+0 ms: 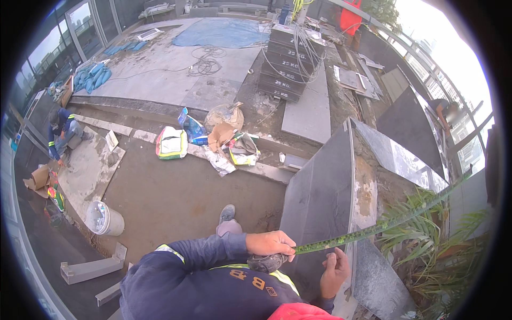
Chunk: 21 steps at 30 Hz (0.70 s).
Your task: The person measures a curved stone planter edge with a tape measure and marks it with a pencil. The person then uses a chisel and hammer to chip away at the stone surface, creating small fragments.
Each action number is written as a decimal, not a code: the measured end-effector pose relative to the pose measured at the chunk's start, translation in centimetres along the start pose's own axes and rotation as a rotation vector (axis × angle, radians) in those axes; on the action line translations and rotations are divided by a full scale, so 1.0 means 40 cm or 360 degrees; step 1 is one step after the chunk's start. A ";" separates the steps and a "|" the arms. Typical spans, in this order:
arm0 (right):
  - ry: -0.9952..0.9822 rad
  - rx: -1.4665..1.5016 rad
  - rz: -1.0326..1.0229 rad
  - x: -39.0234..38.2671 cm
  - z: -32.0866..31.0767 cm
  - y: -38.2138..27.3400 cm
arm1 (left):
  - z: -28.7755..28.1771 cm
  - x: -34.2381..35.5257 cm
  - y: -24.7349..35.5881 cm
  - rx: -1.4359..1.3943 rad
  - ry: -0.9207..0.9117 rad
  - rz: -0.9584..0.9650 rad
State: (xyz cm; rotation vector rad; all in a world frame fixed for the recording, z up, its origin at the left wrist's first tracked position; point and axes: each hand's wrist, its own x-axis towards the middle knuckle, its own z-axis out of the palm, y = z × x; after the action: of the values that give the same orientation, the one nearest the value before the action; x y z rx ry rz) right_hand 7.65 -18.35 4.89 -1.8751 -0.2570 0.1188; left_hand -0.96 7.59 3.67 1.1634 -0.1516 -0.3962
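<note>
My left hand (269, 242) is closed on a dark tape measure (261, 262) in front of my body at the lower middle. Its green blade (373, 229) stretches out to the upper right, across the tall grey slab-faced block (317, 192) and some palm fronds (408, 224). Just below the blade, beside the block, my right hand (334, 272) has its fingers loosely curled, with no object visible in them. My grey shoe (226, 213) is on the rough screed floor.
A crouching worker (64, 133) is at the left, near a white bucket (105, 218) and metal pieces (90, 269). Another person (442, 109) is at the right. Torn bags (172, 143) line the concrete step ahead; stacked dark slabs (282, 74) and loose cables (205, 64) lie beyond.
</note>
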 end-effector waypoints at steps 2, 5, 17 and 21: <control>-0.0181 0.0001 -0.0129 0.076 0.152 -0.033 | -0.131 -0.071 -0.001 -0.0150 0.0104 0.0059; -0.0474 -0.0199 -0.0147 0.175 0.444 -0.090 | -0.364 -0.194 0.025 -0.0368 0.0253 0.0188; -0.0525 -0.0116 -0.1595 0.582 1.215 -0.675 | -0.813 -0.797 0.208 -0.0719 0.1787 0.0810; -0.0239 0.0267 -0.2027 0.653 1.359 -0.774 | -0.875 -0.822 0.186 -0.0969 0.2195 0.1091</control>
State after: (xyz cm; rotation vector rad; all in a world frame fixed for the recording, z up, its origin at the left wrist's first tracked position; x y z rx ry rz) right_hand 17.94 47.31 18.34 -1.2461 -1.4228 -0.5697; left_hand -18.42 52.75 -0.52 0.5162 0.7201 0.9402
